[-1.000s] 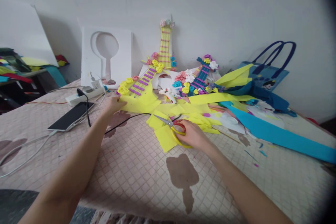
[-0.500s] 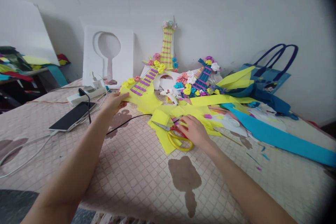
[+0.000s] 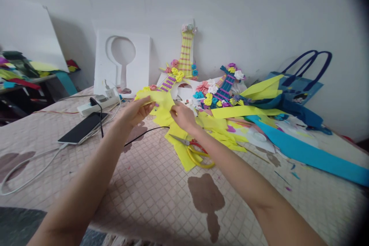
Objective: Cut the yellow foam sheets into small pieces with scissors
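A piece of yellow crepe paper (image 3: 162,100) stretches between my two hands above the table. My left hand (image 3: 137,110) pinches its left end, and my right hand (image 3: 183,117) grips the right side with curled fingers. Below my right wrist lie scissors with yellow and red handles (image 3: 198,157), their blades slightly apart on a folded strip of yellow paper (image 3: 181,155). Behind the held paper, a decoration with purple bars and paper flowers (image 3: 167,83) is partly covered. A white glue gun (image 3: 190,103) is mostly hidden behind my right hand.
A phone (image 3: 82,128) and a power strip (image 3: 99,103) with cables lie at left. White foam boards (image 3: 144,57) lean on the wall. Blue paper (image 3: 302,150), yellow scraps and a blue bag (image 3: 302,88) are on the right.
My right hand has left the scissors and moved up and left to the yellow paper. My left hand has lifted the paper and shifted right. The scissors stay on the table.
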